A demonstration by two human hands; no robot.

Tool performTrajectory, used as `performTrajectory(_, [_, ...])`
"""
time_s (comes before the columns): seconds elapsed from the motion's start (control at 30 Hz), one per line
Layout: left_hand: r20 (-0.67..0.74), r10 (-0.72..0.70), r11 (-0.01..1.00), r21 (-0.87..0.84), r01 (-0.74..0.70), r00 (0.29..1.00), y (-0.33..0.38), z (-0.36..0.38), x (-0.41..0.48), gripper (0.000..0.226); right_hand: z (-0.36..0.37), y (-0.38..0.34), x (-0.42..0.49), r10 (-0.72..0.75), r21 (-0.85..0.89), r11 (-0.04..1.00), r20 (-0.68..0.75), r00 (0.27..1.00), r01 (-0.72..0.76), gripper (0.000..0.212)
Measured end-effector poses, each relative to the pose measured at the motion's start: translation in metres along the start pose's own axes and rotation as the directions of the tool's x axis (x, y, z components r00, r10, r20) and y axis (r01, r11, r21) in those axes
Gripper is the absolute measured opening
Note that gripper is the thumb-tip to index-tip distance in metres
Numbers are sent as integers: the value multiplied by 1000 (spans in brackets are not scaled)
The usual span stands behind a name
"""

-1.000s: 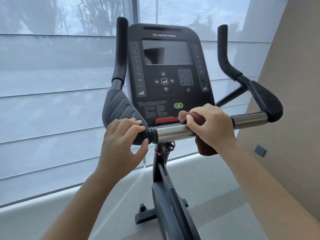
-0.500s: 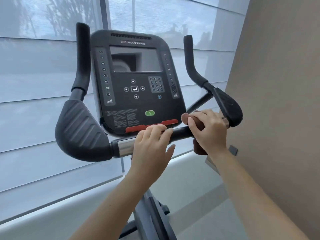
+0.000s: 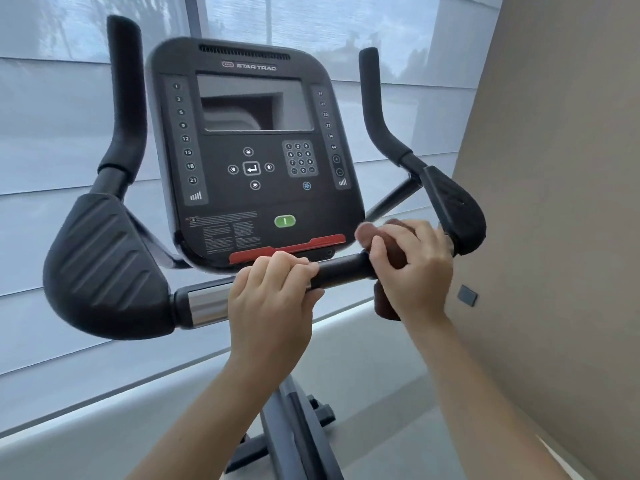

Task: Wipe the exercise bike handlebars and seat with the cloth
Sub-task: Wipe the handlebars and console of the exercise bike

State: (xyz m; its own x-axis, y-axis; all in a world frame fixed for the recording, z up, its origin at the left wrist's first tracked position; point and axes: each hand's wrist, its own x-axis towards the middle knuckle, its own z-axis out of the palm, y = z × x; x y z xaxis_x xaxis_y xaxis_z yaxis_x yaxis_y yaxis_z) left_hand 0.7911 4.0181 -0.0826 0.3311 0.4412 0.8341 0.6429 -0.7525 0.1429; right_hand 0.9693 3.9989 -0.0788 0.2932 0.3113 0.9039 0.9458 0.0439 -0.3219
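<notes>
The left hand [image 3: 273, 292] curls tight round the handlebars [image 3: 343, 270], just under the big screen panel [image 3: 256, 150]. The right hand [image 3: 415, 268] squeezes the brown cloth [image 3: 386, 306] around the bar, close to the right arm pad [image 3: 457, 209] and the wall [image 3: 554, 202]. That hand hides most of the cloth.

The left hand [image 3: 273, 299] has left the inner edge of the left elbow pad [image 3: 104, 268] and come across to the middle of the crossbar [image 3: 343, 270], where its fingers now curl over the black grip beneath the console [image 3: 252, 150]. The right hand [image 3: 412, 268] has slid the brown cloth [image 3: 385, 304] along to the crossbar's far right end, seemingly up against the right pad [image 3: 457, 213], though blur hides the contact.
</notes>
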Motion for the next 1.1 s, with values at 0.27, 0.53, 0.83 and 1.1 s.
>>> performTrajectory(0.27, [26,-31,999,12,31,999,3,-1,2,25,-11,41,11,-244,34,969,45,969,243,24])
performTrajectory(0.53, [14,-39,998,46,39,999,5,2,3,17,14,35,-11,-157,9,987,-184,970,162,25])
performTrajectory(0.83, [-14,-57,995,77,58,998,9,5,2,19,26,77,-9,-185,20,978,-377,907,208,27])
performTrajectory(1.1, [-53,11,994,113,-5,999,3,14,0,21,45,51,-24,-219,74,959,-426,878,275,27])
